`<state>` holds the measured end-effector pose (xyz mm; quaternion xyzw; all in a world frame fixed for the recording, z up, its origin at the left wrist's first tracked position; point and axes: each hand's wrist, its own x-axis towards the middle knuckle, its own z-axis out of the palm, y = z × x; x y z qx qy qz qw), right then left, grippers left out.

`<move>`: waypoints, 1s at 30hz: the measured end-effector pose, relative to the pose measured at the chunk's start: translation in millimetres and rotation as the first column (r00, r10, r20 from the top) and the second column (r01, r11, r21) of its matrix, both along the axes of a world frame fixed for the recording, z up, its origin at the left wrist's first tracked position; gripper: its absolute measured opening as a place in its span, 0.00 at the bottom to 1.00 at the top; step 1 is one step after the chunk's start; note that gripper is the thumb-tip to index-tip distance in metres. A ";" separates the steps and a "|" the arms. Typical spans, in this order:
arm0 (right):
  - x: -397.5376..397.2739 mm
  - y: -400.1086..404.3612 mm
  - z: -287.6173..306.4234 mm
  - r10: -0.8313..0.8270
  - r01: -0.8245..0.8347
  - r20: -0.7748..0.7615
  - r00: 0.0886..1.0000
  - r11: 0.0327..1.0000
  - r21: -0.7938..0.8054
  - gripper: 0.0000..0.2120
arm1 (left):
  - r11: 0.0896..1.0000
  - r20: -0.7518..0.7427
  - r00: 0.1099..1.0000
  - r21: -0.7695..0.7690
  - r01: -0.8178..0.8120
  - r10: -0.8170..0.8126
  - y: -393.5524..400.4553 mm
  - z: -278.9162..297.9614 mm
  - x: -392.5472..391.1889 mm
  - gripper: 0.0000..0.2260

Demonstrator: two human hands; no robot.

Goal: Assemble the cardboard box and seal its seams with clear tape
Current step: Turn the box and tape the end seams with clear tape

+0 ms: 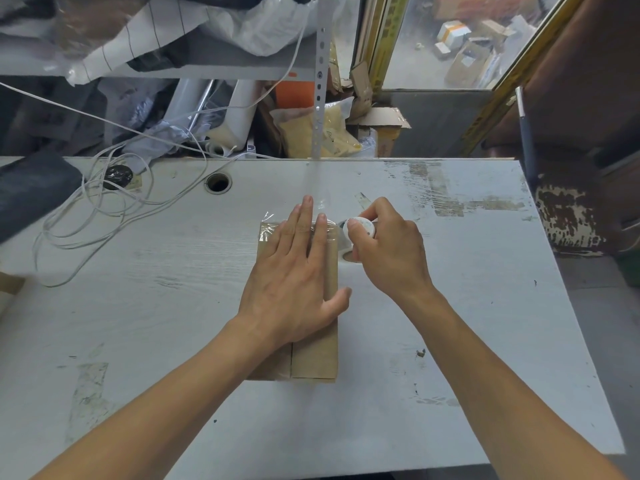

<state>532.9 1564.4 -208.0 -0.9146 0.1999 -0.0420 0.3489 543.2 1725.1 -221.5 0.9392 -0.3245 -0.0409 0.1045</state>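
At nine o'clock a loose white cable (86, 209) sprawls on the table (450, 306); it could snag the box if slid. Centre, the left hand (298, 271) presses flat, fingers straight, on the cardboard box (315, 355); easing off might let the flaps spring. At three o'clock of it, the right hand (388, 247) clamps the tape roll (360, 230); a crooked pull could wrinkle the tape.

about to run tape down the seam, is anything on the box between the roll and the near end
Only the left hand, pressed flat on the cardboard box over the seam. The right hand holds the tape roll at the far end. The near stretch is bare.
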 end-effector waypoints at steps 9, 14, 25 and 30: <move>-10.6 -5.0 -5.0 -0.042 0.043 -0.013 0.999 0.991 0.126 0.06 | 1.000 0.008 1.000 0.004 -0.003 0.003 0.2 -1.0 0.2 0.45; -8.7 -11.3 3.2 -0.084 0.066 0.068 0.994 0.970 0.235 0.04 | 1.000 0.012 1.000 0.018 -0.008 0.008 0.7 -2.4 1.0 0.45; 0.8 -32.4 -62.6 -0.141 0.140 -0.020 0.990 0.932 0.333 0.07 | 1.000 -0.003 1.000 0.005 -0.009 0.009 1.7 -0.2 0.5 0.45; 9.8 -53.0 -107.2 -0.201 0.235 -0.142 0.969 0.928 0.291 0.06 | 1.000 0.006 1.000 0.007 -0.010 0.010 1.3 -1.5 0.2 0.45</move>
